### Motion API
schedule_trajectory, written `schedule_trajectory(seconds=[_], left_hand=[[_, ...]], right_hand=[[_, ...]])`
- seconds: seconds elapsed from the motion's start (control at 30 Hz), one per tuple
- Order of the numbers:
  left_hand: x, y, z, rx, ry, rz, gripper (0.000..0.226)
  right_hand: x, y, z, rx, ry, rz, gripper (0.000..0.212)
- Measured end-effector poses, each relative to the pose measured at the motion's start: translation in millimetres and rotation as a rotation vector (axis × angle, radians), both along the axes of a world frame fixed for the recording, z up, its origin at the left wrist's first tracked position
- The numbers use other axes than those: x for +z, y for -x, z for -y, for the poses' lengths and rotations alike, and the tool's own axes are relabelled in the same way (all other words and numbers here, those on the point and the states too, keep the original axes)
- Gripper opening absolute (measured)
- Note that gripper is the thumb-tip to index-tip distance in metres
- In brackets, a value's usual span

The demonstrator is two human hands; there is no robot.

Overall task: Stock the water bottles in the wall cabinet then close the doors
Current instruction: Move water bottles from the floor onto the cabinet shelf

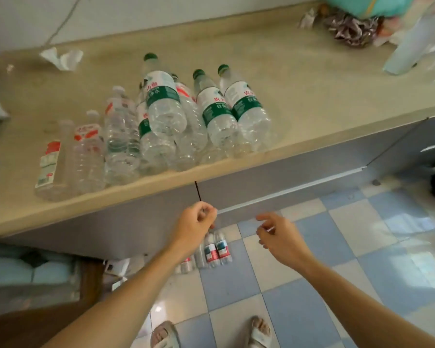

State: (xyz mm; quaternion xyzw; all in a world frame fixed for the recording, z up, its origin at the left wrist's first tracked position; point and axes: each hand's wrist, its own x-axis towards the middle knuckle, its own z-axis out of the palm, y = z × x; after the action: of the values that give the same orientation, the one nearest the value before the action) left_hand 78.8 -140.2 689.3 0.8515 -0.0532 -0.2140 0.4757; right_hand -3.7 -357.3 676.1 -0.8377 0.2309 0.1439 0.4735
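The water bottles (pixel 161 126) lay bunched on the counter (pixel 311 96), several right at its front edge. Below that edge, the left hand (pixel 197 219) curled its grip at the door's rail (pixel 274 197); whether it truly held it was unclear. The right hand (pixel 278 232) hovered loose, holding nothing. Jolting the doors could probably roll edge bottles off.

Soft, even daylight fills the room; shadows are faint. Pale glare patches lie on the tiled floor (pixel 399 222) at right. Wide-angle distortion bows the counter edge (pixel 211 177). Mild blur softens the whole view, strongest at the far-right corner.
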Motion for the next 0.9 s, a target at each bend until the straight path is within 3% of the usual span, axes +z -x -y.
schedule_trajectory(seconds=[0.27, 0.47, 0.63, 0.8, 0.9], left_hand=[[-215.2, 15.1, 4.2, -0.023, -0.149, -0.212, 0.016], [-381.4, 6.7, -18.6, 0.001, -0.276, -0.217, 0.020], [-506.7, -4.3, -23.4, -0.145, -0.441, -0.157, 0.028], [-605.2, -5.9, -23.8, -0.235, -0.547, -0.051, 0.050], [-648.1, -7.9, -20.1, -0.352, -0.744, 0.065, 0.083]], right_hand=[[-208.5, 25.4, 3.4, -0.244, -0.083, -0.235, 0.028], [-360.5, 35.4, -20.8, -0.238, -0.093, -0.352, 0.032], [-470.4, 23.5, -24.8, -0.157, -0.012, -0.353, 0.031], [-572.3, 1.5, -33.9, -0.016, 0.044, -0.333, 0.036], [-623.2, -14.9, -45.2, 0.009, 0.073, -0.264, 0.038]])
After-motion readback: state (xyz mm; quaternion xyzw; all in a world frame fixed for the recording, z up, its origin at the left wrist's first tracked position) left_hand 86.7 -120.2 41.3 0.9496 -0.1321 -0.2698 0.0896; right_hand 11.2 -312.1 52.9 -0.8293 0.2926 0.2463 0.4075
